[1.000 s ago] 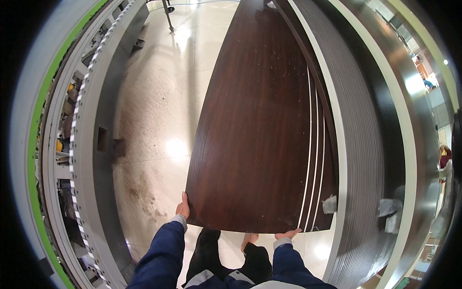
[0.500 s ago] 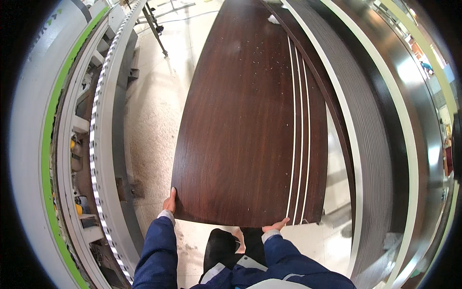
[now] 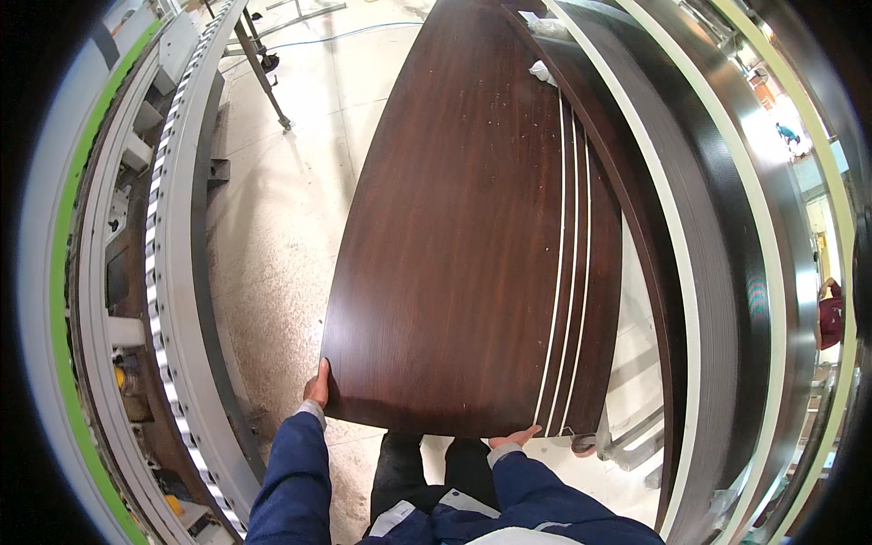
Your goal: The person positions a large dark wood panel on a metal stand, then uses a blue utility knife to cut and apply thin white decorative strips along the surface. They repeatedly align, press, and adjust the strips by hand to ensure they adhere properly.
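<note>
A long dark brown wood-grain panel (image 3: 445, 254), likely a door or board, stretches away from me. Three thin white stripes (image 3: 570, 272) run along its right side, and small pale specks are scattered over its far half. My left hand (image 3: 316, 386) grips the near left corner, thumb on the top face and the other fingers hidden. At the near edge, just left of the stripes, my right hand (image 3: 515, 439) holds on from below with its thumb at the rim. Most of its fingers are under the panel.
Along the left runs a long machine with a roller track (image 3: 156, 236). Upright panels (image 3: 672, 136) with pale edges stand close on the right. A white crumpled scrap (image 3: 543, 73) lies near the far right edge. A wheel (image 3: 583, 445) shows below the near right corner.
My view has shifted, and the machine on the left sits farther left. The wheel and grey bars beneath the panel's right side show more. Both hands keep their places on the panel.
</note>
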`<action>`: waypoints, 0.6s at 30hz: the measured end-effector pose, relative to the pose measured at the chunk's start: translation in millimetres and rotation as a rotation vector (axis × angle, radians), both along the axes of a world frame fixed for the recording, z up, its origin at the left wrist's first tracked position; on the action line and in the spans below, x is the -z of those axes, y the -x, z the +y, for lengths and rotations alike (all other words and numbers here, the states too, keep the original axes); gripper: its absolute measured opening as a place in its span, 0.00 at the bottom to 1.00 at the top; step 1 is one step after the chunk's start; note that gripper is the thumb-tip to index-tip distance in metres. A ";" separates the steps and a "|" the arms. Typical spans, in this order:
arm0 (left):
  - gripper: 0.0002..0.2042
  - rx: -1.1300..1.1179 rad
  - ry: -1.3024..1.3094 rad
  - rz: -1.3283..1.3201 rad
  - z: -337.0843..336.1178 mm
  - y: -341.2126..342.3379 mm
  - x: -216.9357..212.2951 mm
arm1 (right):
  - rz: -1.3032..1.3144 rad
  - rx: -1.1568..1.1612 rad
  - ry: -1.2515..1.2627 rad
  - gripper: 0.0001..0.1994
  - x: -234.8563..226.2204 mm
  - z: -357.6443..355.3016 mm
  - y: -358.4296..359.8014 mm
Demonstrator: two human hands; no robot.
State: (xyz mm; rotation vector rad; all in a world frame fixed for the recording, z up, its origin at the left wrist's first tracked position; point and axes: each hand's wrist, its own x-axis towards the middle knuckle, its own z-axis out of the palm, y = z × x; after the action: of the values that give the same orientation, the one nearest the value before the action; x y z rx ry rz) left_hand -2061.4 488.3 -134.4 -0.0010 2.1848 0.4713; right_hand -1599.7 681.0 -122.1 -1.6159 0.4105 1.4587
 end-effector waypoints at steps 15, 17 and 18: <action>0.55 0.075 0.012 0.105 213.5 254.3 -20.7 | -0.284 0.014 0.205 0.54 26.0 165.6 242.8; 0.55 0.089 -0.022 0.104 242.2 282.1 -23.3 | -0.158 0.057 0.117 0.55 27.6 189.6 266.0; 0.55 0.084 -0.014 0.108 258.0 296.9 -23.9 | -0.081 0.077 0.079 0.55 29.2 202.3 279.4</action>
State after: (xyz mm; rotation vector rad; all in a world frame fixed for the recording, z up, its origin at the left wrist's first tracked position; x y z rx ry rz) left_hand -2358.3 746.3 -110.5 0.1254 2.2775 0.4479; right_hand -1879.1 883.3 -151.2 -1.6964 0.4839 1.3295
